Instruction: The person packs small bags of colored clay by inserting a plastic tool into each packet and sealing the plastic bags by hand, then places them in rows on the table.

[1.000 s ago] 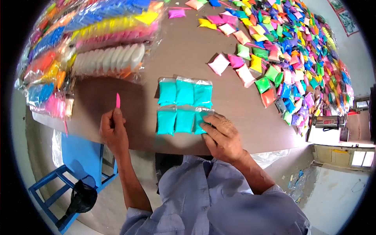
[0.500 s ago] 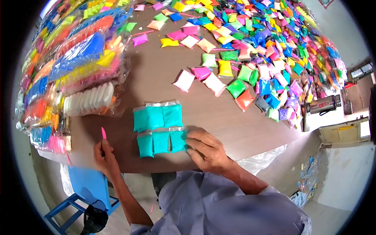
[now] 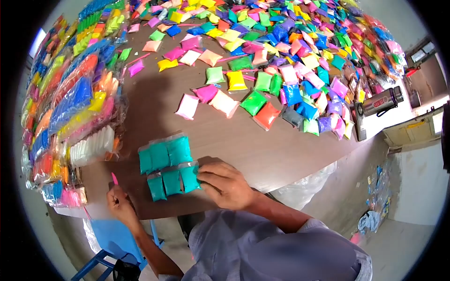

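My left hand (image 3: 120, 204), near the table's front edge, is closed around a slim pink plastic stick with a pointed tip (image 3: 115, 178), which points upward. In front of me, sealed clear packets with teal filling lie in two rows of three: a back row (image 3: 160, 154) and a front row (image 3: 171, 181). My right hand (image 3: 227, 186) is at the right end of the front row. Its curled fingers and thumb are on the edge of the rightmost teal packet (image 3: 190, 177); the fingertips are partly hidden.
Many small coloured packets (image 3: 253, 102) are heaped across the back and right of the brown table (image 3: 225, 140). Large bags of coloured packets (image 3: 70, 112) are stacked at left. A metal flask (image 3: 382, 101) lies at the right edge. A blue chair (image 3: 115, 239) stands below left.
The view has shifted, so the table's contents appear further left and slightly tilted. My left hand still holds the pink stick, and my right hand stays at the rightmost front teal packet.
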Demonstrator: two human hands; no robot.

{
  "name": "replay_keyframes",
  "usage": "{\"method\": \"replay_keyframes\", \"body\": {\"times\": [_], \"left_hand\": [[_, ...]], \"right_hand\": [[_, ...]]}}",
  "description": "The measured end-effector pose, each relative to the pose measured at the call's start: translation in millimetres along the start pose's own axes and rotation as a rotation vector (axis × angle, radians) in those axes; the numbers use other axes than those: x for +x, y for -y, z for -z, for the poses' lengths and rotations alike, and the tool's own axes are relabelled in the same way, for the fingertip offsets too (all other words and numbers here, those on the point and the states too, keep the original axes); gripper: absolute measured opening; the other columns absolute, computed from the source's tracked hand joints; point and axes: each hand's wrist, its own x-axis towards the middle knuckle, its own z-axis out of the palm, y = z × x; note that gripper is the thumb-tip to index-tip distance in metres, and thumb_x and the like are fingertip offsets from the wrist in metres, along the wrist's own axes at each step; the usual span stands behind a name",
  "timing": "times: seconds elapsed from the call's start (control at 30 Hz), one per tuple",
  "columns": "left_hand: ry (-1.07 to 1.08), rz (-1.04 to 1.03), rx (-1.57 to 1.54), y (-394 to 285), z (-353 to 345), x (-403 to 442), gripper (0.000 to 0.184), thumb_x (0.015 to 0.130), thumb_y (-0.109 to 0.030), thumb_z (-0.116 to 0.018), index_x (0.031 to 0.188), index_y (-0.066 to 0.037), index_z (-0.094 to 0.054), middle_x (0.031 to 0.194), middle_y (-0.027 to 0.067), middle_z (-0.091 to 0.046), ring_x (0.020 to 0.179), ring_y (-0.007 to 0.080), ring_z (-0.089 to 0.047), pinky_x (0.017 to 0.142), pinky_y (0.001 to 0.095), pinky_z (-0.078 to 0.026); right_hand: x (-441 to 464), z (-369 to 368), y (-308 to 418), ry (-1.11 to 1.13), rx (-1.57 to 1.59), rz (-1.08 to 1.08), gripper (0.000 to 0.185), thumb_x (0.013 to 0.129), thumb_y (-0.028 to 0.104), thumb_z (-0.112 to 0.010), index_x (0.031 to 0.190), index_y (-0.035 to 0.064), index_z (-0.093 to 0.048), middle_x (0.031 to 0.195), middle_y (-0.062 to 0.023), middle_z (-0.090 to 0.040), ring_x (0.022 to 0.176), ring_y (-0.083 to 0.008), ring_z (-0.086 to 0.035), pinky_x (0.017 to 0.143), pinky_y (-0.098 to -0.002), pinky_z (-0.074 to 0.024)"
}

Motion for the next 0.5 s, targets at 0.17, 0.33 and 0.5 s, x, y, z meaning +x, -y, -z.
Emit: {"method": "replay_keyframes", "body": {"times": [0.17,0.33,0.5], "left_hand": [[0.023,0.027,-0.035,11.2,2.2,2.5,0.026,0.104,-0.025,-0.064,0.089,-0.004,-0.063,0.071,-0.0034,-0.051,0.064,0.0044,-0.042,0.057,0.0225,-0.032],[0.013,-0.004,0.015,13.1,0.8,2.5,0.026,0.105,-0.024,-0.064,0.088,-0.004,-0.061,0.071,-0.0035,-0.050,0.064,0.0046,-0.042,0.058,0.0228,-0.033],[0.012,-0.017,-0.006,13.9,1.1,3.1,0.027,0.105,-0.024,-0.063,0.088,-0.004,-0.061,0.071,-0.0032,-0.050,0.064,0.0048,-0.042,0.058,0.0234,-0.034]], "right_hand": [[-4.0,5.0,-1.3,0.019,0.068,-0.031,0.027,0.087,0.006,-0.072,0.114,0.0002,-0.069,0.120,-0.0172,-0.066,0.108,-0.0365,-0.064,0.096,-0.0438,-0.0525],[-8.7,31.6,-2.8,-0.081,-0.012,-0.044,0.029,0.084,0.000,-0.073,0.112,-0.0003,-0.071,0.116,-0.0169,-0.068,0.103,-0.0354,-0.067,0.090,-0.0415,-0.0559],[-9.0,79.5,-9.7,-0.176,-0.128,-0.149,0.023,0.087,-0.002,-0.071,0.109,-0.0018,-0.073,0.109,-0.0182,-0.071,0.096,-0.0326,-0.071,0.083,-0.0378,-0.0583]]}}
